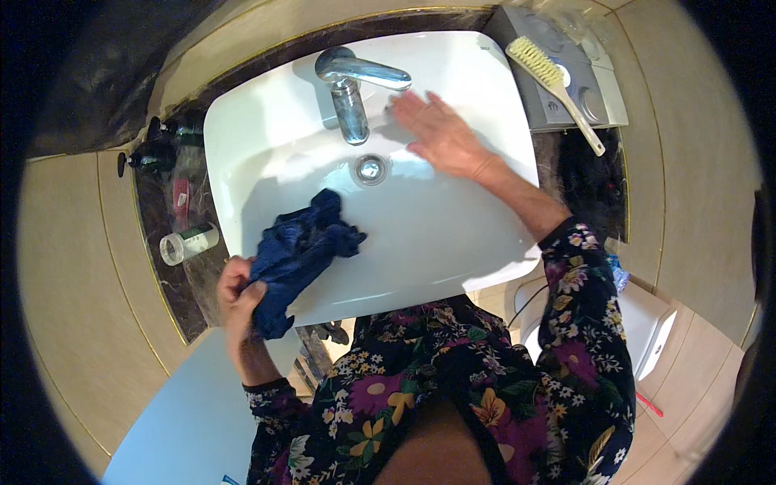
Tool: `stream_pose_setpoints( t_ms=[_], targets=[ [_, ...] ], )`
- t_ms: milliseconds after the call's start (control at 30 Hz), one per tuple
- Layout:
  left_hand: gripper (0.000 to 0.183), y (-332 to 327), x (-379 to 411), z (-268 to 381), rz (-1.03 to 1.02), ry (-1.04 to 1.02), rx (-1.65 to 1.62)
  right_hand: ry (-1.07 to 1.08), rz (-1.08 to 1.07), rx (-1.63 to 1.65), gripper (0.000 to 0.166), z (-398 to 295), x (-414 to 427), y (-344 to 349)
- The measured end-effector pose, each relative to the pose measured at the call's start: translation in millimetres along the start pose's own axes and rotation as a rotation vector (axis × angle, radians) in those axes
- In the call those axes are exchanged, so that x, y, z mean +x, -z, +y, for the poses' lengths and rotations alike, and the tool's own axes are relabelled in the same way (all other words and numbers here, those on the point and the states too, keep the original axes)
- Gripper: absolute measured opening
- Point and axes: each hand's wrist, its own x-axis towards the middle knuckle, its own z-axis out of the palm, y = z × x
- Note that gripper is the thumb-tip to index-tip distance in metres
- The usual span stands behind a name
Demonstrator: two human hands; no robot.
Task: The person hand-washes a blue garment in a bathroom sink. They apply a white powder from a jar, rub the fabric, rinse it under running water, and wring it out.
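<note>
A bunched dark blue cloth [303,242] hangs from my left hand [239,297] over the left front rim of the white washbasin [424,242]. Its far end lies in or just above the bowl; which of the two I cannot tell. My right hand [439,133] holds nothing, with its fingers stretched out just below the tip of the lever on the chrome faucet [351,112]. The faucet stands at the back of the basin, and no stream of water is visible under it. A metal drain [370,170] sits in front of the spout.
At the right a pale-bristled brush [555,82] lies on a grey box [533,36]. Left of the basin are a clear jar [189,244], a pink item [181,197] and dark pump bottles [151,156]. A white toilet [636,321] stands at the lower right.
</note>
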Motion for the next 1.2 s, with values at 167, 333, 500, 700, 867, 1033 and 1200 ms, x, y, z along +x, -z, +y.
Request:
stream_pose_setpoints(
  t_ms=[167, 333, 500, 700, 867, 1033, 1200],
  targets=[
    [0.029, 35.5, -11.9, 13.8, 0.023, -0.166, -0.093, -0.331, 0.399, -0.06, 0.049, 85.0, 45.9, -10.5],
    [0.031, 46.5, -16.4, 14.9, 0.065, -0.178, -0.15, -0.007, 0.262, -0.091, 0.036, 25.2, 79.3, -41.7],
    [0.026, 37.6, -20.5, 8.9, 0.133, -0.205, -0.243, 0.012, 0.196, 0.133, 0.036, -7.3, 30.4, -13.3],
    [0.028, 48.2, -21.0, 9.7, 0.149, -0.204, -0.232, -0.552, 0.269, 1.028, 0.029, -17.9, 14.6, 24.6],
    [0.023, 38.9, -18.4, 16.2, 0.185, -0.241, -0.266, -0.502, 0.436, 0.941, 0.021, -19.7, 30.0, 35.1],
    [0.026, 46.1, -23.0, 18.1, 0.218, -0.234, -0.273, -0.479, 0.48, 1.069, 0.018, -20.2, 35.1, 39.5],
    [0.033, 55.1, -27.6, 19.8, 0.18, -0.244, -0.322, -0.409, 0.445, 1.059, 0.014, -21.0, 42.4, 53.3]
  ],
)
